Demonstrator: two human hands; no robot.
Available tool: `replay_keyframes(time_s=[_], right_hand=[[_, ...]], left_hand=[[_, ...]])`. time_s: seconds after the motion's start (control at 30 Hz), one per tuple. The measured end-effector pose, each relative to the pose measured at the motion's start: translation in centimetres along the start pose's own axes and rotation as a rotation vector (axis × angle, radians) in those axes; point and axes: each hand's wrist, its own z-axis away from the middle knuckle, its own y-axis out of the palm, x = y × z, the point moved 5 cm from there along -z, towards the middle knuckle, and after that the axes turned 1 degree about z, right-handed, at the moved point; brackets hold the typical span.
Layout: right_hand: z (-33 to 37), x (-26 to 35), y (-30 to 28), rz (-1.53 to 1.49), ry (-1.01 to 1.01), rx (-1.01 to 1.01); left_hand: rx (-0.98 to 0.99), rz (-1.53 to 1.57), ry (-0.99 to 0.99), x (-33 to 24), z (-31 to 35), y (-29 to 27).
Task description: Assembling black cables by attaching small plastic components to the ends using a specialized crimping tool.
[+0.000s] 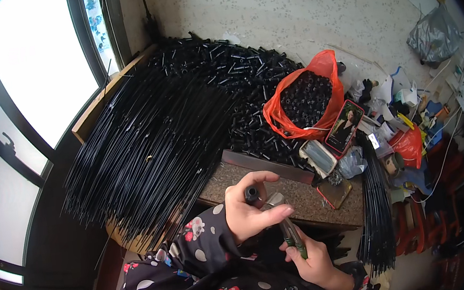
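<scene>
My left hand [246,213] is curled round a short black tubular piece [251,194], its open end showing between the fingers. The thumb points out to the right, close to the metal head of a pair of pliers [276,200]. My right hand [315,262] grips the pliers' dark green handles, lower and to the right. The plier head lies beside the black piece; whether they touch I cannot tell. Beyond my hands, many similar black pieces [258,72] are heaped on the table [231,183].
A thick spread of long black rods [146,150] covers the left side. An orange-red bag [323,64] of black parts stands at the back. Nearby are a propped phone [346,128], a clear-lidded box [319,158], another phone [335,193] and a hanging rod bundle [375,232].
</scene>
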Motion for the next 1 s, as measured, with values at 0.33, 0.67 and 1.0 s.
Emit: replay_keyframes(time_s=[0.33,0.67,1.0], right_hand=[[0.0,0.1,1.2,0.076,0.044,0.002],[-3.4,-11.9,-4.0,0.739,0.249,-0.183],[-2.0,-15.3,-3.8,0.972,0.144,-0.293]], left_hand=[[-0.099,-0.022,-0.094,-0.4,1.4,0.4],[0.010,0.072,-0.090,2.2,1.8,-0.2],[0.023,0.289,0.048,-0.4,-0.8,-0.5]])
